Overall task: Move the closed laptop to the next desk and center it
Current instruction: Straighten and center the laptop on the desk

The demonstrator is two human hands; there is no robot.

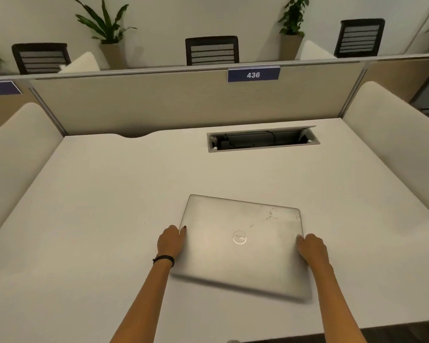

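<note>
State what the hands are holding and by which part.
The closed laptop: the left hand grips its left side edge, the right hand its right side edge.

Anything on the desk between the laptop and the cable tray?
No. In the head view, bare desk separates the laptop from the cable tray.

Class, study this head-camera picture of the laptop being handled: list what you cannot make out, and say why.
1. Fingers of the left hand and right hand: tucked at the edges of the laptop, so the grip is hidden.
2. Laptop's near edge: blurred; lifted or resting, unclear.
3. Left desk label: cut by the frame edge.
4. Contents of the cable tray: too dark.
</note>
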